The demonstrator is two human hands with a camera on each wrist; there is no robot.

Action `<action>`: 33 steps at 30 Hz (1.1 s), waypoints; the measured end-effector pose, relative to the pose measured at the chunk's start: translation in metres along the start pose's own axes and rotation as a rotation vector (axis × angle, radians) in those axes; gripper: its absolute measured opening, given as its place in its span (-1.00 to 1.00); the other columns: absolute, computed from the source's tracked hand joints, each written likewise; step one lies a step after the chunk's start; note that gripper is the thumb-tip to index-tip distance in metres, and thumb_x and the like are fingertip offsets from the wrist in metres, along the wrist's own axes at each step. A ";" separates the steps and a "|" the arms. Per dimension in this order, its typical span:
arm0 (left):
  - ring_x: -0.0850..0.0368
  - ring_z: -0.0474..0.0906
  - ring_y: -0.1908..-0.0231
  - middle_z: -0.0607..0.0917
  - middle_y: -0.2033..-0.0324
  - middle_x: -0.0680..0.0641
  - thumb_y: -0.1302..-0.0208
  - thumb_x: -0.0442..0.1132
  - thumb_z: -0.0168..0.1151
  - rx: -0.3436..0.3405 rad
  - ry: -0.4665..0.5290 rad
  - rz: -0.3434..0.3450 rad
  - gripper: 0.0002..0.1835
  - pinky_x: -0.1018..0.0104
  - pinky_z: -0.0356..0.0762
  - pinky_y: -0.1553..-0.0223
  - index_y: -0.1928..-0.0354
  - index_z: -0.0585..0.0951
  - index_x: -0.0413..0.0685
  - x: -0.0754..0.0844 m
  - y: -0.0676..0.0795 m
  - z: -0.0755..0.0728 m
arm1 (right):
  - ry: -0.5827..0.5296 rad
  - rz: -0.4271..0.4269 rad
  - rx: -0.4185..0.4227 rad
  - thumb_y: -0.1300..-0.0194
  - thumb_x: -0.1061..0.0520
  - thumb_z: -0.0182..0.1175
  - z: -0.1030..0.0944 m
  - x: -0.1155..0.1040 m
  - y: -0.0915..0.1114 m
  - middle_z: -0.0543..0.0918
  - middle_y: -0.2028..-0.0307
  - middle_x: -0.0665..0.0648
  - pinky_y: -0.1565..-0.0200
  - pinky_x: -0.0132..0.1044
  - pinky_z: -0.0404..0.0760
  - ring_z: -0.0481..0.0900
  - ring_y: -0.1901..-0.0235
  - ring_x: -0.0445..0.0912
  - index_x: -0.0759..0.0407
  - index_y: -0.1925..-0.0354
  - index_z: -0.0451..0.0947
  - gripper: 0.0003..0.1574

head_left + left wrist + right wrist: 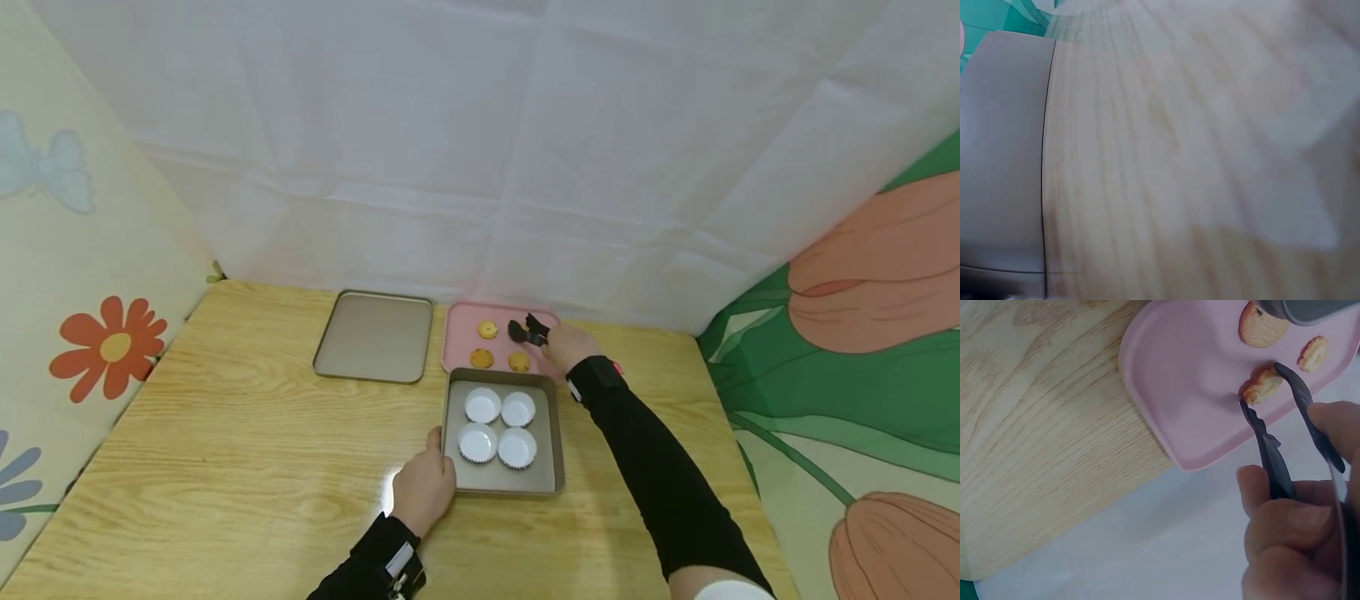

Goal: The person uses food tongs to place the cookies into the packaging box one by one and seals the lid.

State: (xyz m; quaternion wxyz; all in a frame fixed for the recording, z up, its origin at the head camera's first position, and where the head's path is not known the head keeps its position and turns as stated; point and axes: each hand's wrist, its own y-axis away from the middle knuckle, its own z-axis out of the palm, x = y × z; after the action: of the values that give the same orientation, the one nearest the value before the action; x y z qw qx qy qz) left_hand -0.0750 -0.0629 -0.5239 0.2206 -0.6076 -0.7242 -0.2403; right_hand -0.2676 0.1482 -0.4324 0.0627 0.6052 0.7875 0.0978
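Note:
My left hand (423, 487) grips the left side of a square metal baking pan (556, 442). Four-sided and shallow, the pan holds several white fluted paper cups (482, 405). Over the pink tray (459, 321) behind it, my right hand (572, 346) holds black tongs (1270, 456) between thumb and fingers. In the right wrist view the spread tong tips stand on either side of a small golden cookie (1262, 385) on the tray. Other cookies there include a round one (1263, 326) and a scalloped one (1314, 354). The left wrist view does not show the left hand.
A flat metal tray (375, 337) lies left of the pink one. All stand on a wooden table (247, 450), backed by a white cloth (420, 150). Flower-printed panels (105, 350) flank it on both sides.

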 end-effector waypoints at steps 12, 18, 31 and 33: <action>-0.07 0.58 0.60 0.68 0.50 -0.26 -0.22 -0.22 -0.12 -0.016 0.004 -0.008 -0.50 0.16 0.26 0.71 -0.21 0.35 -0.22 0.000 -0.001 0.000 | 0.063 0.013 -0.011 -0.29 -0.04 0.04 -0.001 -0.002 0.002 0.65 0.35 0.22 0.27 -0.04 0.58 0.62 0.36 0.06 0.29 0.39 0.56 -0.59; -0.07 0.58 0.60 0.69 0.49 -0.26 -0.23 -0.22 -0.12 -0.019 0.003 -0.012 -0.50 0.16 0.26 0.70 -0.22 0.35 -0.22 0.001 -0.001 -0.001 | 0.096 0.065 -0.024 -0.29 -0.09 0.02 -0.008 -0.007 0.000 0.67 0.27 0.21 0.30 -0.03 0.58 0.64 0.31 0.05 0.25 0.34 0.60 -0.55; -0.08 0.58 0.59 0.69 0.48 -0.26 -0.23 -0.22 -0.12 -0.016 0.001 -0.014 -0.50 0.15 0.27 0.70 -0.22 0.34 -0.21 0.002 -0.001 -0.003 | 0.056 0.027 -0.064 -0.26 0.03 0.08 -0.017 -0.011 -0.003 0.68 0.22 0.22 0.17 -0.05 0.58 0.64 0.24 0.05 0.26 0.27 0.61 -0.68; -0.07 0.57 0.60 0.69 0.49 -0.26 -0.23 -0.21 -0.12 -0.021 0.001 -0.016 -0.50 0.15 0.27 0.70 -0.22 0.34 -0.21 0.002 -0.001 -0.002 | 0.036 0.031 -0.079 -0.27 0.03 0.07 -0.016 -0.009 -0.004 0.67 0.20 0.22 0.15 -0.05 0.57 0.63 0.23 0.05 0.26 0.26 0.60 -0.68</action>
State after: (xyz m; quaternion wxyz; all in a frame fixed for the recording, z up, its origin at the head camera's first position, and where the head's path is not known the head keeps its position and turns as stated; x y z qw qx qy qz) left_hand -0.0761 -0.0632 -0.5210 0.2130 -0.6040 -0.7262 -0.2499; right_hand -0.2727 0.1375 -0.4183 0.0711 0.6125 0.7746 0.1408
